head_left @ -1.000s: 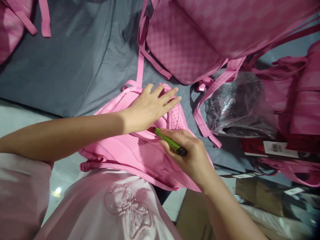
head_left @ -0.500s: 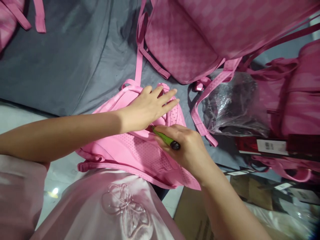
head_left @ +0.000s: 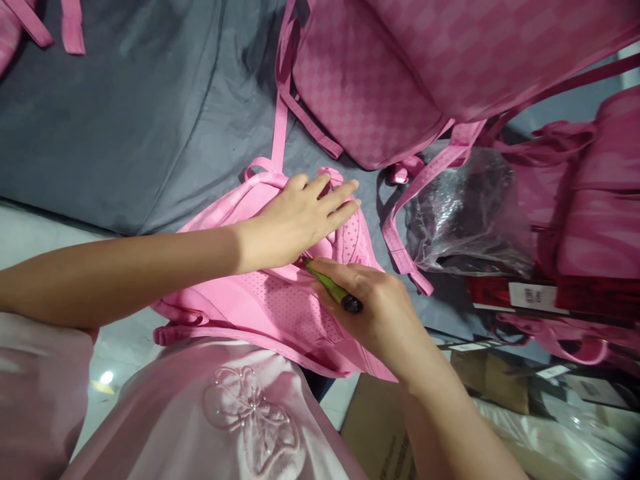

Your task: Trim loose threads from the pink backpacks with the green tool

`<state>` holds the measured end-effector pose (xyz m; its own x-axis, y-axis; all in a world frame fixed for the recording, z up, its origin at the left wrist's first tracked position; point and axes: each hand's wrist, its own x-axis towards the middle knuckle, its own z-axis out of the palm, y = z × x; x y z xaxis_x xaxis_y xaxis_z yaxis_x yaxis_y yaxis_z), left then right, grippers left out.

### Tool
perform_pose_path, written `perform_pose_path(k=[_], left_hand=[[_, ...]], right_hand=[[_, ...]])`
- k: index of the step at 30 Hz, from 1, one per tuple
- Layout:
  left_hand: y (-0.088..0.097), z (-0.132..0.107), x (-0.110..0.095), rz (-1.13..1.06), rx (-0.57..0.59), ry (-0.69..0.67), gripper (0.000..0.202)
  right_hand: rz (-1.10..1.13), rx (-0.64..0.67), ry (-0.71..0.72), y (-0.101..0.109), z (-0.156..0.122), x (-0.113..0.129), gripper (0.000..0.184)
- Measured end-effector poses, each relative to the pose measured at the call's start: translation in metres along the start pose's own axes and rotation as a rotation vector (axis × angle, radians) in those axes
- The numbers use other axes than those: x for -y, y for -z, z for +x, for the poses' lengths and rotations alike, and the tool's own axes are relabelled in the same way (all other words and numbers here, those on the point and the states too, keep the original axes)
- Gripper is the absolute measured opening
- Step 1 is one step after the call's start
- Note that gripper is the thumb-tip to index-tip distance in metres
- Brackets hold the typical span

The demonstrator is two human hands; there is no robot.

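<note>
A pink backpack [head_left: 280, 307] lies at the edge of the grey cloth, against my lap, its perforated panels facing up. My left hand [head_left: 295, 217] rests palm down on it, fingers stretched out and spread over the upper part. Closed around a slim tool with a green handle and black end [head_left: 334, 287] is my right hand [head_left: 373, 293]. The tool's front end points into the backpack's fabric beside my left wrist. Its tip is mostly hidden there, so its exact kind cannot be made out.
A large checkered pink backpack [head_left: 370, 87] stands beyond my hands on the grey cloth [head_left: 125, 120]. To the right are a clear plastic bag [head_left: 465, 207], another pink bag [head_left: 605, 220] and a white barcode label [head_left: 535, 297]. Below sits a cardboard box [head_left: 375, 427].
My right hand and the green-handled tool have shifted slightly down. My left hand stays spread on the backpack, and the view has moved a little.
</note>
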<state>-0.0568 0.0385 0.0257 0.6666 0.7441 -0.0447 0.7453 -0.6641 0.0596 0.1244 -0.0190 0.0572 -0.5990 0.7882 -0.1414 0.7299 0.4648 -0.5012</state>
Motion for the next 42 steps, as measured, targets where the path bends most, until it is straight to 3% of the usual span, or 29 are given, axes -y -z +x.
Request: perform_pose_path(k=[3,6,11,17,22,27,34,38,42], left_hand=[[-0.001,0.0,0.0,0.009,0.0,0.003,0.085],[-0.001,0.001,-0.001,0.016,-0.002,0.008,0.082],[0.001,0.0,-0.001,0.012,0.0,0.011,0.082],[-0.002,0.002,-0.001,0.026,0.008,0.01,0.084],[0.013,-0.009,0.012,0.009,0.104,-0.011,0.094],[0.036,-0.034,0.03,-0.075,0.242,0.154,0.124],[0.036,-0.028,0.013,0.09,0.309,0.306,0.127],[0.035,-0.03,0.016,0.123,0.288,0.235,0.127],[0.044,-0.036,0.024,0.086,0.326,0.15,0.114]], right_hand=[[0.039,-0.075,-0.004,-0.008,0.0,0.001,0.021],[0.122,-0.066,-0.015,-0.01,0.001,0.002,0.018],[0.008,-0.094,-0.03,-0.007,0.001,0.0,0.019],[0.124,-0.074,-0.061,-0.007,0.005,0.0,0.019],[0.205,-0.1,-0.106,-0.01,0.001,0.002,0.018],[0.371,-0.255,-0.047,-0.026,-0.001,0.008,0.024],[0.441,-0.372,0.042,-0.051,0.016,0.014,0.024],[0.432,-0.376,0.066,-0.053,0.017,0.01,0.024],[0.435,-0.377,0.078,-0.051,0.015,0.01,0.023]])
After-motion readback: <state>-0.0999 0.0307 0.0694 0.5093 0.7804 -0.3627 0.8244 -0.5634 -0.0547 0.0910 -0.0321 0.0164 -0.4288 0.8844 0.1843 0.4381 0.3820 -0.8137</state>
